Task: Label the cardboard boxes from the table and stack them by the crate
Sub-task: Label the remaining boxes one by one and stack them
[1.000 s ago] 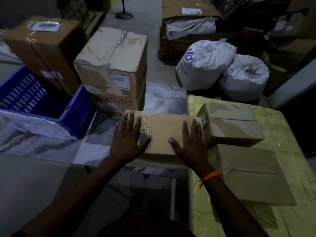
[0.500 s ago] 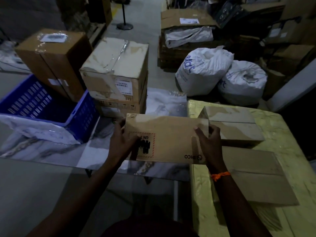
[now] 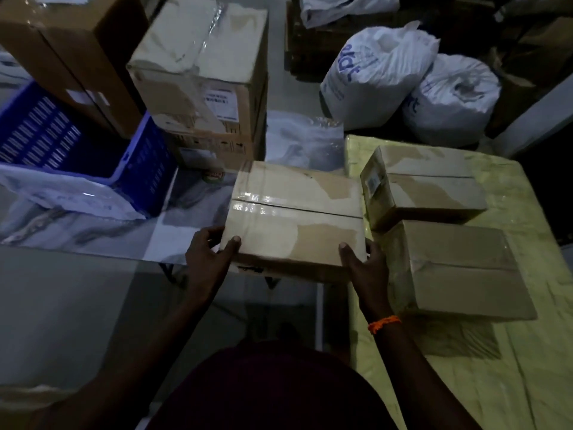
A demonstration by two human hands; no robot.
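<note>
Cardboard box [image 3: 294, 218] is gripped at its near corners by the left hand [image 3: 210, 252] and right hand [image 3: 364, 265], thumbs on top, at the left edge of the yellow table [image 3: 527, 367], right of the blue crate [image 3: 145, 162]. Seemingly early: a far box [image 3: 424, 187] and a near box [image 3: 459, 268] wait on the table. Dim light hides any label.

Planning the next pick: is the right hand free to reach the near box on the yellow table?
Likely not yet: the right hand grips the held box. The near box sits just beside it, top bare.
</note>
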